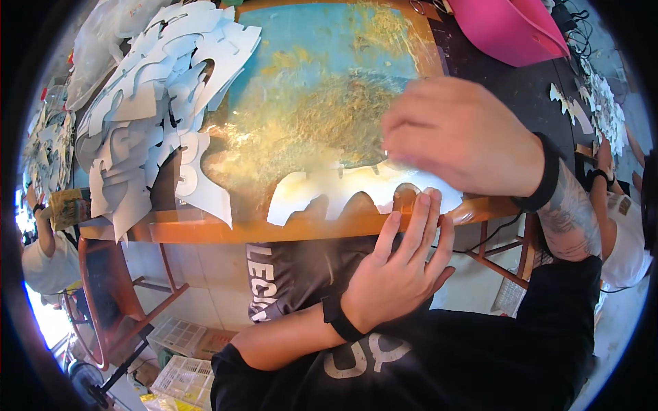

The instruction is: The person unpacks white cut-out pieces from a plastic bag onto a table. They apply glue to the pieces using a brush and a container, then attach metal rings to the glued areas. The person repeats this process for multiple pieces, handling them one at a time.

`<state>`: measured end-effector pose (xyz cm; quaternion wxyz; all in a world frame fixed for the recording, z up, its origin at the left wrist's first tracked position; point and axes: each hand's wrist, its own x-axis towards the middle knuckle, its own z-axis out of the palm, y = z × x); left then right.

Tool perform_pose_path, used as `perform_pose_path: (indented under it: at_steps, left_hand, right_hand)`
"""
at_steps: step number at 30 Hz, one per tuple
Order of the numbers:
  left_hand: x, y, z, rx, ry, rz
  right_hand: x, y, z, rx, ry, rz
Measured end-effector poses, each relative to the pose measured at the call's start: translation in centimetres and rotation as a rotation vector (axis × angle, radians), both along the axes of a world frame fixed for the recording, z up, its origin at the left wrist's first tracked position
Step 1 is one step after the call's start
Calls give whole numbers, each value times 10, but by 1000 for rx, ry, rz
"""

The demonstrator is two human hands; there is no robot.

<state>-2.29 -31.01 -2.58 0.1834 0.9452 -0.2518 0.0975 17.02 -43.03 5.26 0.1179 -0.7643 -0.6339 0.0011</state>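
Observation:
A white sheet cutout [299, 193] with scalloped arches along its near side lies flat at the table's front edge. My left hand [404, 264] reaches over that edge with its fingers stretched out, the fingertips resting on the right part of the cutout. Above the cutout's right end is my right hand [466, 133], slightly blurred, its fingers curled and drawn together. A tiny bright spot shows at those fingertips, but I cannot make out what it is. Under the cutout spreads a glossy blue and gold patterned sheet [295, 103].
A tall, loose pile of white cutouts [140, 103] covers the table's left side, some overhanging its front edge. At the back right stands a pink plastic basin [510, 31]. More cutouts [603, 103] lie farther right. Other people sit at both sides. Plastic crates [181, 380] stand below left.

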Motion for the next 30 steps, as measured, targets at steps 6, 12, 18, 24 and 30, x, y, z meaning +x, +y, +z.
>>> perform_pose_path:
  at_steps: [6,12,18,24,30]
  left_hand:
    - [4,6,-2,-72,-64,17]
    - [1,14,-2,-166,-79,10]
    - [1,21,-1,-185,-115,-42]
    - [-2,17,-1,-184,-193,-80]
    - [-1,17,1,-154,-159,-66]
  right_hand:
    - [13,-8,24,-112,202,-63]
    - [9,-1,15,-108,62,-66]
    - [11,-10,7,22,72,-47]
    - [-3,5,23,168,-22,-326]
    - [4,-22,33,10,283,-143]
